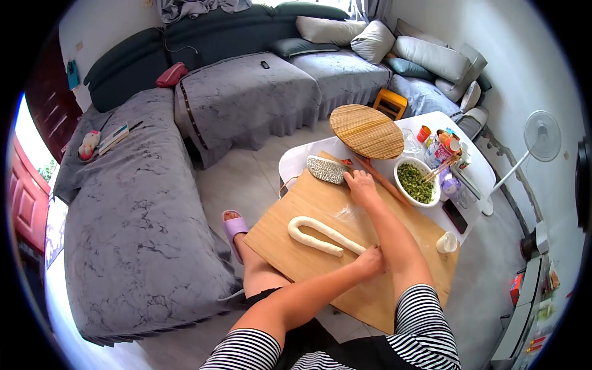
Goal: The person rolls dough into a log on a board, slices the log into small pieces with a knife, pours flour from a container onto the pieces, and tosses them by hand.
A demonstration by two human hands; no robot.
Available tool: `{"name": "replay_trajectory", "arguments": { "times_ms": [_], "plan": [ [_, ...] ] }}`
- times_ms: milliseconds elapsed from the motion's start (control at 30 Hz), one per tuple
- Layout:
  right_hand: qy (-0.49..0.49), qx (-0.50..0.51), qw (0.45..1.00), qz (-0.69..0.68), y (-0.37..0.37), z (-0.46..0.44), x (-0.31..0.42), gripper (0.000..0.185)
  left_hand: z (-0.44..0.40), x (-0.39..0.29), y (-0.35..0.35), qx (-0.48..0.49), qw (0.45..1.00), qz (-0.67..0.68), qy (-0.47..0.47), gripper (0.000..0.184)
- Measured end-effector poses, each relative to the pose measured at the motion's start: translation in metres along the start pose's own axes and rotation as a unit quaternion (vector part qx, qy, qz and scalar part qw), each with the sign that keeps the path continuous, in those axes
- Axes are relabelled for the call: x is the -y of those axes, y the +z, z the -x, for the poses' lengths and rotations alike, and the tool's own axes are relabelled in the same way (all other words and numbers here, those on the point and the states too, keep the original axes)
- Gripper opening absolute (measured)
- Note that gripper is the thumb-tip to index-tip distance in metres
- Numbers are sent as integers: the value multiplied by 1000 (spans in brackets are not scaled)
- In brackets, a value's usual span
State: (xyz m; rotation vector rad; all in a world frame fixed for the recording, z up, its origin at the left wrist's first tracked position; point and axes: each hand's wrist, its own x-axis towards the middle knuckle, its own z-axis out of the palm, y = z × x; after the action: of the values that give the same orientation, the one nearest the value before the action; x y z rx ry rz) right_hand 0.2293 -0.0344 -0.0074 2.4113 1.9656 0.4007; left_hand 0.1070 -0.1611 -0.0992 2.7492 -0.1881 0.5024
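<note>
A long white rope of dough lies bent in a U on the wooden board. My left hand is closed around one end of it, near the board's middle. Further up, my right hand has its fingers curled at the handle end of a cleaver with a dimpled blade; the handle itself is hidden under the hand. The blade lies at the board's far left corner. Beside my right hand runs a wooden rolling pin. A small patch of flour whitens the board between both hands.
A white bowl of chopped green filling stands right of the rolling pin. Behind are a round slatted lid and containers. A phone and a white-filled glass sit right. A grey-covered sofa lies left.
</note>
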Motion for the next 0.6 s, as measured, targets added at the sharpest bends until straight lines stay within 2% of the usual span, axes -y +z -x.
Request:
{"name": "replay_trajectory", "arguments": {
  "times_ms": [67, 133, 167, 200, 233, 267, 300, 367, 400, 433, 500, 533, 600],
  "plan": [
    [-10, -32, 999, -8, 5, 2, 0, 46, 2, -6, -12, 33, 999, 15, 7, 36],
    [38, -72, 996, -49, -12, 16, 4, 34, 1, -21, -52, 127, 988, 33, -80, 35],
    [31, -143, 986, -85, -20, 31, 3, 32, 1, -15, -28, 109, 992, 6, -70, 33],
    [44, -151, 978, -137, -38, 50, 5, 33, 8, -22, -32, 62, 993, -25, -96, 22],
    [67, -177, 963, -191, -45, 74, 3, 37, 10, -25, -50, 71, 992, 23, -97, 23],
    [77, -210, 951, -213, -60, 105, -1, 37, 12, -26, -54, 58, 996, -60, -38, 23],
    [84, -246, 937, -231, -82, 132, -1, 37, 14, -25, -63, 62, 996, -45, -36, 23],
    [183, -285, 900, -275, -108, 197, -2, 41, 18, -29, -72, 44, 998, -7, -39, 26],
    [258, -237, 882, -315, -121, 230, -2, 34, 19, -28, -74, 20, 999, 7, -38, 29],
    [270, -239, 881, -307, -129, 259, -7, 34, 18, -29, -79, 23, 999, 14, -25, 29],
    [417, -85, 760, -490, -141, 318, -15, 28, 17, -35, -84, 43, 996, 36, -66, 34],
    [428, -93, 757, -485, -142, 346, -15, 28, 16, -39, -83, 47, 997, 39, -53, 34],
    [456, -121, 744, -473, -136, 388, -14, 25, 10, -46, -78, 47, 994, 56, -84, 39]
  ]
}}
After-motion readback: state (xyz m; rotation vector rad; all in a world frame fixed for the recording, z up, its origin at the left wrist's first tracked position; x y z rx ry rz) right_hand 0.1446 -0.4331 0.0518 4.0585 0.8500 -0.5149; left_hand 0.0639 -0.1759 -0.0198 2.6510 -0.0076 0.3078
